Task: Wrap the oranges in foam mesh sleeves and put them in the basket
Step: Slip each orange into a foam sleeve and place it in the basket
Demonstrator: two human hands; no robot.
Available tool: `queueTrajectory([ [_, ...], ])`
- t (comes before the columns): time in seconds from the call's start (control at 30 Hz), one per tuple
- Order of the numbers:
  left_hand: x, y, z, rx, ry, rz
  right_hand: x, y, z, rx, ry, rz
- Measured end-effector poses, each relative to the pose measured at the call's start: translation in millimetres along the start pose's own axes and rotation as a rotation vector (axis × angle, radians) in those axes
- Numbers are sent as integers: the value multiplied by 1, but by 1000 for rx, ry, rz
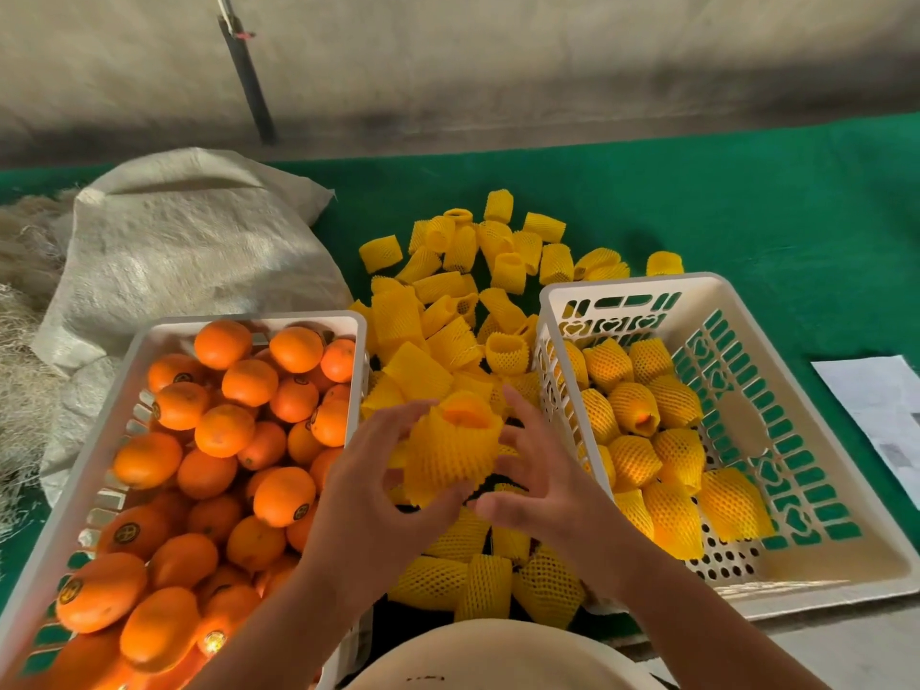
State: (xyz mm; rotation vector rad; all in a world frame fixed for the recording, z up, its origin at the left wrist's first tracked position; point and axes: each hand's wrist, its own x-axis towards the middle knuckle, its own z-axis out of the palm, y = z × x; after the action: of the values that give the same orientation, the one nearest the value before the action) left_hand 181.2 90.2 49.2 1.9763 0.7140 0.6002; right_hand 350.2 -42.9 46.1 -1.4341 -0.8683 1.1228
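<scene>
Between the two baskets I hold an orange in a yellow foam mesh sleeve point(450, 448), its orange top showing through the sleeve's open end. My left hand point(378, 490) grips it, fingers curled round its left side and thumb underneath. My right hand point(540, 483) is at its right side with fingers spread and fairly straight, thumb near the sleeve's lower edge. The left white basket point(124, 371) is full of bare oranges point(224, 430). The right white basket point(796, 425) holds several sleeved oranges point(634, 460). Loose empty sleeves point(448, 291) lie heaped between and beyond the baskets.
Everything sits on a green cloth point(747, 201). A pale woven sack point(189, 241) lies behind the left basket, with straw-like fibre point(20, 341) at the far left. A white paper sheet point(881, 405) lies at the right edge. A dark pole point(249, 82) leans against the wall.
</scene>
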Motion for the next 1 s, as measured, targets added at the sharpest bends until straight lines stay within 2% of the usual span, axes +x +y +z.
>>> queueTrajectory([
  [0.07, -4, -2, -1, 196, -35, 199, -2, -1, 2, 32, 1, -16],
  [0.17, -9, -5, -1, 232, -65, 288, -4, -1, 6, 57, 30, -47],
  [0.33, -10, -7, 4, 166, -87, 179, -2, 7, 10, 29, 140, -69],
  [0.43, -10, -18, 3, 146, -109, 62, -3, 19, 3, 153, 187, -16],
  [0.57, -16, -51, -3, 320, -110, -46, -10, 31, -44, 418, 357, 74],
  [0.63, -21, -74, -8, 411, -121, -87, -14, 38, -80, 419, 484, 78],
  [0.73, -32, -112, -14, 490, -167, -145, -22, 54, -134, 329, 657, 155],
  [0.83, -44, -146, -12, 543, -203, -151, -34, 71, -181, 62, 750, 367],
  [0.93, -51, -167, -4, 690, -216, -98, -49, 85, -218, -422, 646, 594],
  [1.0, -55, -172, 2, 757, -190, -46, -57, 91, -234, -699, 482, 780],
])
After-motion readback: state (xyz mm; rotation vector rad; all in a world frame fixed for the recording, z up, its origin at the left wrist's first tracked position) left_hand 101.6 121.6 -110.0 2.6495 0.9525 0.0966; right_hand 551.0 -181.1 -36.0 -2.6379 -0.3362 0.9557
